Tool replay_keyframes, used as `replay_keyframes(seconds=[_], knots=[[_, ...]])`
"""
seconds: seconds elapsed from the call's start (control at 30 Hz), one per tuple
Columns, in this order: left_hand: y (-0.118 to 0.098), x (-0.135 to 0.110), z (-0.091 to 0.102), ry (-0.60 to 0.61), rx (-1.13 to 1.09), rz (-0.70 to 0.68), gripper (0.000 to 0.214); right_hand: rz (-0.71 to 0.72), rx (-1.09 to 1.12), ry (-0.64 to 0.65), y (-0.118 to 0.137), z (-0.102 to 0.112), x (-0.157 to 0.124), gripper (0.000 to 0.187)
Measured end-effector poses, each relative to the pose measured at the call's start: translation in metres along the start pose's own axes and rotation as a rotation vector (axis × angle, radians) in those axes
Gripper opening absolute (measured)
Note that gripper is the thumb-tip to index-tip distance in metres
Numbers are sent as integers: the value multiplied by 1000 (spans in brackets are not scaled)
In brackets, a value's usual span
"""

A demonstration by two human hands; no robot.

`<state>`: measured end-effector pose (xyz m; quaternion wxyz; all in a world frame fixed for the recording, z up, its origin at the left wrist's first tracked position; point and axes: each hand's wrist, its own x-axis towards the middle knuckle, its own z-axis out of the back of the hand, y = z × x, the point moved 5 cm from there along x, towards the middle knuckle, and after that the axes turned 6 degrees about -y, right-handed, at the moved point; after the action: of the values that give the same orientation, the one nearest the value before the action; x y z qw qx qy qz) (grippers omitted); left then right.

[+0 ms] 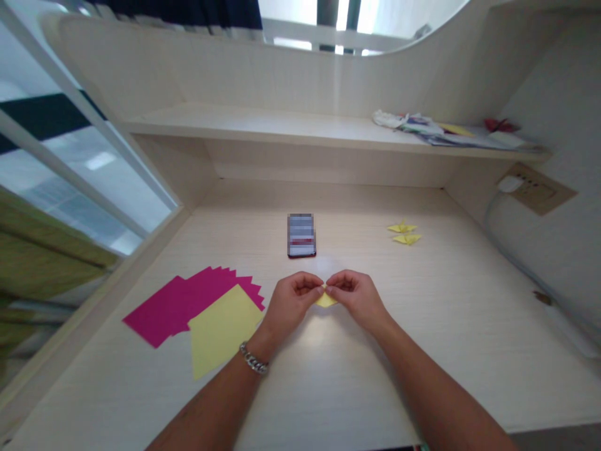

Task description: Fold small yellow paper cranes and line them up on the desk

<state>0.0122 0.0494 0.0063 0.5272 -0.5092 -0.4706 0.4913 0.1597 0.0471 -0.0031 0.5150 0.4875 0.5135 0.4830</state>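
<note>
Closest in, both forearms come up from the bottom edge, with a chain bracelet [254,362] on the left wrist. The left hand [293,299] and right hand [357,295] meet at the centre of the pale wood desk [328,388]. Each pinches one side of a small folded yellow paper [325,300] between thumb and fingertips, so it sits right between them. At about 8 o'clock from the hands lies a flat yellow sheet [220,332], overlapping a fanned stack of magenta sheets [178,304] out toward 9. At 12 o'clock, just beyond the hands, there's a phone [301,235] lying face up, but its screen is blurred so nothing's readable. Around 2 o'clock two little yellow origami pieces [404,233] sit side by side. Farthest back, the shelf [244,122] has a loose pile of papers [432,133] and something red [500,124] at its right end. Any print there is too small to read.
</note>
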Motion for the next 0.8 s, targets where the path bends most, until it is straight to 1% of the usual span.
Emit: replay_keyframes(seconds=[0.13, 0.23, 0.37, 0.43, 0.47, 0.5, 0.6, 0.63, 0.7, 0.77, 0.8], knots=[[4, 1, 2, -44, -69, 46, 18, 62, -18, -22, 4, -2, -2, 16], [6, 0, 4, -51, -111, 93, 24, 44, 22, -17, 4, -1, -2, 21], [9, 0, 4, -8, -151, 146, 26, 6, 63, 37, 0, 2, 1, 23], [10, 1, 6, -18, -165, 151, 26, 18, 56, 71, 0, 2, 1, 22], [10, 2, 8, -40, -165, 143, 26, 43, 29, 58, 1, 3, 1, 23], [10, 3, 10, -72, -156, 128, 26, 85, -23, 9, 3, 5, 1, 23], [7, 4, 16, -220, -94, 54, 27, 298, -284, -227, 19, 12, -6, 19], [5, 4, 17, -265, -71, 27, 27, 366, -364, -274, 24, 11, -10, 18], [2, 1, 17, -324, -39, -23, 26, 420, -412, -236, 29, 2, -15, 18], [-1, -3, 13, -325, -9, -71, 24, 362, -348, -149, 25, -6, -15, 23], [-2, -5, 10, -299, 12, -93, 23, 311, -289, -113, 22, -9, -14, 26]])
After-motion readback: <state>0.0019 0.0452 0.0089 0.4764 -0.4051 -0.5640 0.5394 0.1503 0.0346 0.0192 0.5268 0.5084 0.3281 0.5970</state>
